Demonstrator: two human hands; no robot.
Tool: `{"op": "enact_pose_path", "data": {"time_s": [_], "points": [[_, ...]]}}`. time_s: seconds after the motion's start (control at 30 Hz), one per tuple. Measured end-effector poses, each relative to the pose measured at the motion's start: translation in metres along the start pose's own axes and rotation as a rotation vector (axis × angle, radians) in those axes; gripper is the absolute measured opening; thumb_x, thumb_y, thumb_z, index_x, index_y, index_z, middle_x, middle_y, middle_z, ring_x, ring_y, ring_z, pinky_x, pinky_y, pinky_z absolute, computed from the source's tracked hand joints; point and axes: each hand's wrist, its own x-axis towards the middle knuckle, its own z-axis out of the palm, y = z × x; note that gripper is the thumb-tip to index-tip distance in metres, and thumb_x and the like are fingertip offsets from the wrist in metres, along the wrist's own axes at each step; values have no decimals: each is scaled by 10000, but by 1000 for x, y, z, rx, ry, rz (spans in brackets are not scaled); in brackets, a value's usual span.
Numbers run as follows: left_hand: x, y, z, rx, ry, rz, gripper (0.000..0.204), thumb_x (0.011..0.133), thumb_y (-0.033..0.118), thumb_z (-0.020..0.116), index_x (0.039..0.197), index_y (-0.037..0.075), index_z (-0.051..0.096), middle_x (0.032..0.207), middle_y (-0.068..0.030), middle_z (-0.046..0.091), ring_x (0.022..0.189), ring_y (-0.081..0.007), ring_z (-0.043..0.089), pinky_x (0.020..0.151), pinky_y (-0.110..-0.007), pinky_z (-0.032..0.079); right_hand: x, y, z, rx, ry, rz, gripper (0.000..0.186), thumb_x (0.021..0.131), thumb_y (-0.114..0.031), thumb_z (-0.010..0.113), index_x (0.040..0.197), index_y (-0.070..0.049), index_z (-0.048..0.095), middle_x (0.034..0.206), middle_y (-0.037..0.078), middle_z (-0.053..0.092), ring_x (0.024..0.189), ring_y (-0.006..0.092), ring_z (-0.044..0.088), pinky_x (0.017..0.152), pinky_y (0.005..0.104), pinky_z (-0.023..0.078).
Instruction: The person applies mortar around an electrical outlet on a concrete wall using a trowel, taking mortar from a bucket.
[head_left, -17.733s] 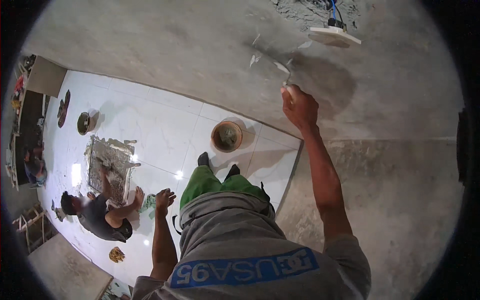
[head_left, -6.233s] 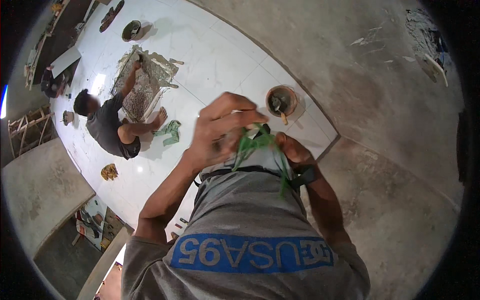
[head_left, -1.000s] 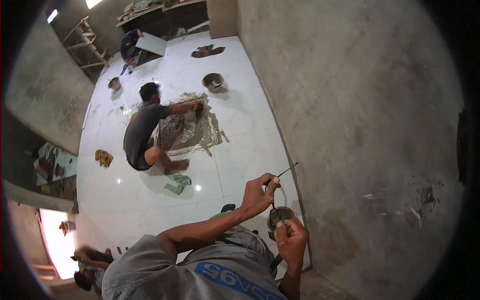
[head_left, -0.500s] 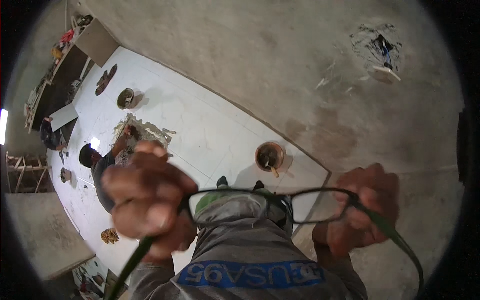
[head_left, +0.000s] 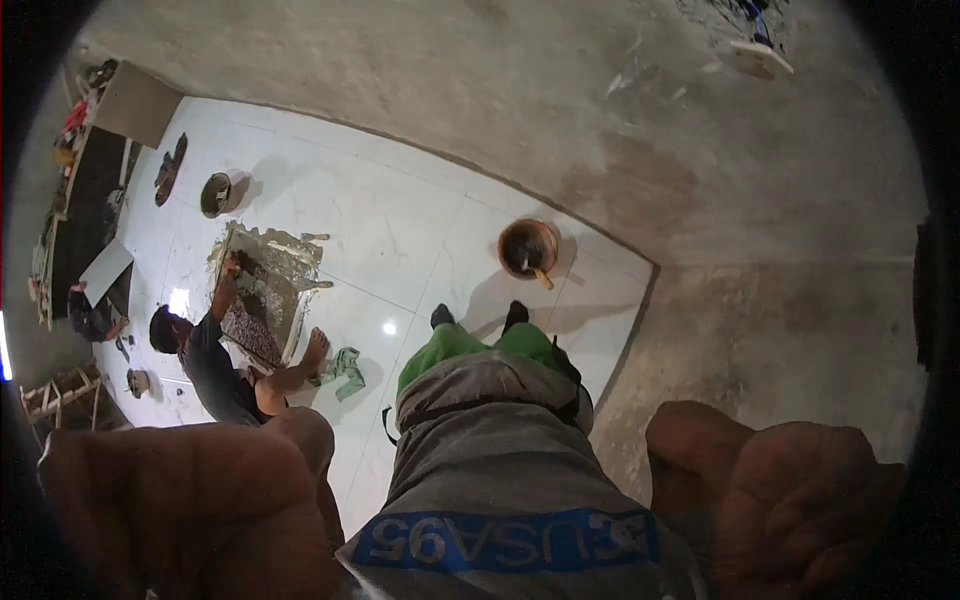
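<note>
My left hand (head_left: 190,505) looms large and close at the lower left, its fingers curled shut. At the lower right is my right hand (head_left: 800,500), also closed, with bent fingers facing inward. What either hand pinches is hidden; the dark-framed eyeglasses seen a moment earlier do not show now. Between the hands is my grey shirt (head_left: 480,480) with a blue band, above green trousers (head_left: 445,345) and dark-covered feet.
A co-worker (head_left: 215,370) sits at the left, one hand on a wet mortar patch (head_left: 265,290). Another person (head_left: 92,315) is farther left. A bucket (head_left: 527,250) with a wooden-handled tool stands ahead by the wall (head_left: 450,120). A green cloth (head_left: 345,375) lies on white floor tiles (head_left: 390,240).
Both hands have come closer and moved down and outward toward the lower corners. The eyeglasses they held between them have left the view. The room has shifted as my head tilted.
</note>
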Motion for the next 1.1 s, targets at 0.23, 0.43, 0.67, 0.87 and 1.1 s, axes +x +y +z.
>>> {"op": "enact_pose_path", "data": {"time_s": [0.23, 0.43, 0.67, 0.87, 1.1], "points": [[-16, -28, 0, -31, 14, -154, 307, 1037, 304, 602, 1188, 51, 688, 1075, -94, 695, 955, -207, 666, 912, -374, 507, -10, 17, 19, -24, 12, -161, 347, 995, -330, 673, 1252, -157, 517, 1134, 39, 507, 1047, 162, 540, 760, 251, 601], [-110, -147, 10, 196, 60, -815, 351, 1073, 260, 572, 1247, -21, 690, 1079, -131, 723, 957, -216, 684, 891, -348, 532, -77, 147, 116, -95, 544, 670, 264, 1005, -256, 656, 1130, -26, 691, 961, 83, 680, 802, 145, 630, 750, 302, 572], [-410, -244, -29, 378, -482, -1541, 313, 1030, 262, 642, 1189, 6, 726, 876, -115, 746, 783, -152, 671, 757, -307, 545, -317, 351, 267, 346, 48, 1524, 375, 973, -308, 710, 1135, 30, 711, 950, 91, 742, 830, 162, 689, 731, 334, 574], [-583, -360, 6, 381, -770, -1730, 411, 1003, 325, 664, 1246, -6, 684, 1121, -207, 744, 1069, -312, 731, 905, -430, 562, -504, 541, 428, -250, -673, 1362, 636, 918, -427, 715, 1349, 4, 530, 1054, 238, 713, 1026, 367, 703, 876, 520, 563], [-771, -647, 78, 584, -940, -1393, 1115, 783, 713, 764, 1507, -62, 418, 1377, -327, 596, 1292, -435, 598, 1087, -494, 485, -521, 681, 541, -133, -1024, 1373, 825, 875, -389, 729, 1548, -131, 330, 1135, 205, 705, 1070, 399, 703, 914, 526, 561]]}}
